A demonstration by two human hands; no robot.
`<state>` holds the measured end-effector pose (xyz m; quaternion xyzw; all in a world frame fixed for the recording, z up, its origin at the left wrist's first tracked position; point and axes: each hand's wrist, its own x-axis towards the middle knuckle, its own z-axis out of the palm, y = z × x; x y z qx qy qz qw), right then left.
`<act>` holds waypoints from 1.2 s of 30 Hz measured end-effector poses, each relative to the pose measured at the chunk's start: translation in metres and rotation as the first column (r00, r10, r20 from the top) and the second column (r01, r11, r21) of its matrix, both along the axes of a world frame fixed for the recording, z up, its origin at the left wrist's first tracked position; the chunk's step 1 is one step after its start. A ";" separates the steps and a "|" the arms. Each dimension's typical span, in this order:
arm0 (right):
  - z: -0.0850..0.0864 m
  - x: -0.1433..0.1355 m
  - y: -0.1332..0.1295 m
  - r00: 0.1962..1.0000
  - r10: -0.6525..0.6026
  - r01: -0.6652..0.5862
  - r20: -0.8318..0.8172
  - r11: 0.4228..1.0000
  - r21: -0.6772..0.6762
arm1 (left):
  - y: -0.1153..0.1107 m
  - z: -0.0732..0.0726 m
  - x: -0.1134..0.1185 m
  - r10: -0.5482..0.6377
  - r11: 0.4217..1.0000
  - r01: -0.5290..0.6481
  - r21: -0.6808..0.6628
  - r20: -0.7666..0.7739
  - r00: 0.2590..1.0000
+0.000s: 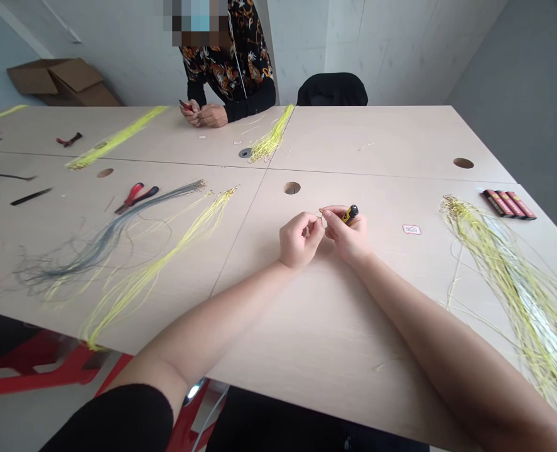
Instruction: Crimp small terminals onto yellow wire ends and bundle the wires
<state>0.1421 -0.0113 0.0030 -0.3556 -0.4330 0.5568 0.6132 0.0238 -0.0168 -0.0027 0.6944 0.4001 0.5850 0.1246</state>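
Over the light wooden table (282,326), my left hand (301,240) and my right hand (348,235) meet at the fingertips. The left fingers are pinched on something too small to make out. A black and yellow cylinder (351,214), like a marker or battery, is tucked in my right hand, whose thumb and forefinger also pinch a tiny brownish piece (321,214). To the right lies a bundle of yellow strands (499,263). Another yellow bundle (169,251) and a grey strand bundle (113,232) lie left of my hands.
Red-handled pliers (137,198) lie at left; several red and black cylinders (508,204) sit at right. A small red-edged label (411,230) is right of my hands. Across the table a person (231,69) holds a tool. Table holes include one (292,188) beyond my hands.
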 end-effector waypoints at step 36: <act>-0.001 0.000 0.002 0.997 0.072 -0.072 -0.005 0.996 -0.048 | 0.001 -0.001 0.000 -0.060 0.996 0.066 -0.059 0.094 0.994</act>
